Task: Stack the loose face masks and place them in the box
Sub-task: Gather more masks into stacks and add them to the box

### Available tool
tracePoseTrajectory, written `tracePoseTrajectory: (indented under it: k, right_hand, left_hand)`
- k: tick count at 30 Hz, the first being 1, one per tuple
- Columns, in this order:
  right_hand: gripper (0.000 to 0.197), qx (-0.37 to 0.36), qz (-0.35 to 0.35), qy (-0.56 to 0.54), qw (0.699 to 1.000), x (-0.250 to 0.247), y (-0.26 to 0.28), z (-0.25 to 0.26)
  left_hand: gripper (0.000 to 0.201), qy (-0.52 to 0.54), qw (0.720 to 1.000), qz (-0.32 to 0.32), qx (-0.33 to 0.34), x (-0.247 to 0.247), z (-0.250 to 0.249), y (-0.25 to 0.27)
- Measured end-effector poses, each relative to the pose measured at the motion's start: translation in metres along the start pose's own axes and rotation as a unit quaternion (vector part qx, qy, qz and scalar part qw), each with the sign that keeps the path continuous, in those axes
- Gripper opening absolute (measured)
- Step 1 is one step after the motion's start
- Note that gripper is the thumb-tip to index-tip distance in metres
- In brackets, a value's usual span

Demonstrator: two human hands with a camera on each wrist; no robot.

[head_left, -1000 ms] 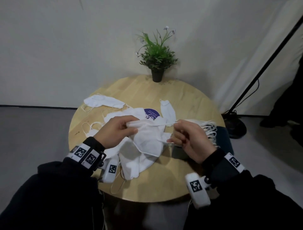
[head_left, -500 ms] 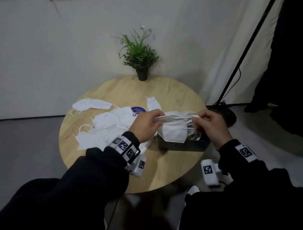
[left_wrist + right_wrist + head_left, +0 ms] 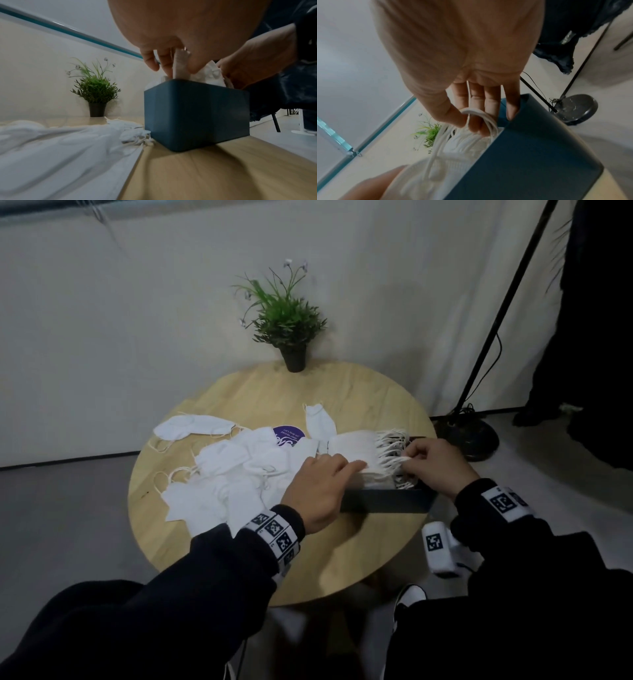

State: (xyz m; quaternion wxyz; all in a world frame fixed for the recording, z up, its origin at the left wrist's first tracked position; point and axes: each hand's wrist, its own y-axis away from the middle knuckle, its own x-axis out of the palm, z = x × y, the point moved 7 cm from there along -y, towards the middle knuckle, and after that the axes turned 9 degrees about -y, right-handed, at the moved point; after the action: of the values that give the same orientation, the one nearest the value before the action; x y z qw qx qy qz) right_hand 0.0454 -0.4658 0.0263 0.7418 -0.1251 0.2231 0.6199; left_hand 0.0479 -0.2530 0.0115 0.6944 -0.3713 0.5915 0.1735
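Both my hands at dark blue rectangular box (image 3: pixel 387 503): left hand (image 3: pixel 317 489) apparently pinching white mask stack (image 3: pixel 356 455) standing inside; right hand (image 3: pixel 436 462) pinching ear loops (image 3: pixel 481 121). Loose white masks (image 3: pixel 222 484) beside box on round wooden table (image 3: pixel 342 395).

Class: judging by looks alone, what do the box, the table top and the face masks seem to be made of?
Box: probably matte plastic, smooth dark blue, rounded corners.
Table top: wood or wood-look laminate, pale grain.
Face masks: soft white fabric, creased, with cord ear loops.

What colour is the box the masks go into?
Dark blue box, clearest in the left wrist view.
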Motion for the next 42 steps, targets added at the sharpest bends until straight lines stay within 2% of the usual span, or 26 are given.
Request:
tracePoseTrajectory:
  k: [5,10,13,16,18,19,22,25,27,29,31,35,37,40,42]
  right_hand:
    - [0.007,-0.003,0.014,0.093,0.996,0.002,0.001,0.001]
    - [0.014,-0.016,-0.020,0.084,0.996,0.000,-0.001,0.003]
    - [0.023,-0.027,-0.040,0.033,0.998,0.003,0.000,0.009]
    - [0.015,-0.049,-0.051,-0.072,0.995,0.016,0.006,0.029]
    - [0.006,-0.055,-0.022,-0.139,0.989,0.035,0.014,0.048]
    - [0.003,-0.045,0.012,-0.181,0.982,0.049,0.018,0.057]
    - [0.008,0.007,0.095,-0.288,0.953,0.095,0.023,0.076]
    - [0.009,0.067,0.131,-0.344,0.927,0.139,0.013,0.083]
    - [0.016,0.101,0.147,-0.357,0.917,0.166,0.005,0.085]
    - [0.024,0.116,0.157,-0.333,0.922,0.192,-0.006,0.082]
    - [0.033,0.113,0.148,-0.266,0.946,0.213,-0.018,0.075]
    - [0.039,0.088,0.111,-0.151,0.978,0.246,-0.040,0.070]
    - [0.040,0.070,0.081,-0.085,0.991,0.253,-0.051,0.067]
    - [0.044,0.090,0.049,-0.012,0.995,0.267,-0.063,0.055]
    - [0.060,0.114,0.053,0.028,0.992,0.276,-0.067,0.045]
  left_hand:
    - [0.038,0.007,0.997,-0.065,0.026,0.000,0.004,-0.001]
    - [0.026,0.022,0.996,-0.079,0.034,-0.006,0.016,-0.011]
    - [0.022,0.038,0.997,-0.070,0.015,-0.007,0.023,-0.011]
    - [0.028,0.131,0.987,-0.058,-0.078,-0.011,0.049,-0.001]
    - [0.028,0.182,0.972,-0.053,-0.141,-0.014,0.075,0.011]
    - [0.023,0.199,0.964,-0.052,-0.170,-0.016,0.091,0.019]
    - [0.012,0.208,0.937,-0.035,-0.279,-0.019,0.150,0.046]
    - [0.015,0.206,0.901,0.006,-0.382,-0.014,0.209,0.077]
    - [0.014,0.200,0.882,0.033,-0.426,-0.009,0.237,0.096]
    - [0.016,0.209,0.867,0.050,-0.450,-0.001,0.253,0.111]
    - [0.024,0.210,0.863,0.076,-0.454,0.011,0.258,0.118]
    - [0.036,0.148,0.888,0.108,-0.421,0.029,0.269,0.116]
    - [0.040,0.124,0.890,0.112,-0.425,0.031,0.280,0.113]
    - [0.050,0.113,0.882,0.133,-0.437,0.038,0.297,0.110]
    - [0.065,0.090,0.886,0.174,-0.421,0.046,0.302,0.107]
